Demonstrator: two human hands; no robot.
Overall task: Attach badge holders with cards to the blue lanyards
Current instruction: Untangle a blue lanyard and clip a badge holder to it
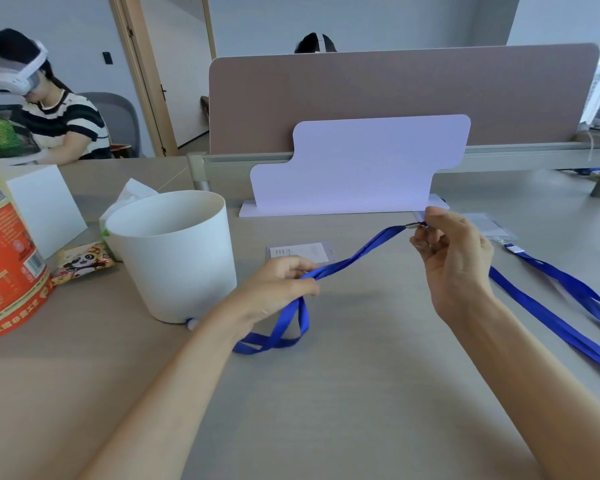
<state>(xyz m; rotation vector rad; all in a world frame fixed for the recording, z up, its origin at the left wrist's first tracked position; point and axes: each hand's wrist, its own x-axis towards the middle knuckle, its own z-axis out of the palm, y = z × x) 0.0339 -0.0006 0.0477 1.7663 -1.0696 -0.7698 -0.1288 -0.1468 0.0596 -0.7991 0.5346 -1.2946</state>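
A blue lanyard (364, 251) stretches between my two hands above the table. My left hand (278, 282) pinches its strap, and the rest of the loop hangs down and curls on the table below. My right hand (454, 247) holds the lanyard's metal clip (414, 225) between thumb and fingers. A badge holder with a card (300, 252) lies flat on the table behind my left hand. Another clear badge holder (489, 226), attached to a second blue lanyard (568, 289), lies at the right.
A white round bucket (174, 254) stands left of my left hand, with a tissue pack, a snack packet (82, 263) and a red printed bag (7, 258) beyond it. A white card stand (354, 168) and a desk divider stand behind. A person wearing a headset sits at the far left.
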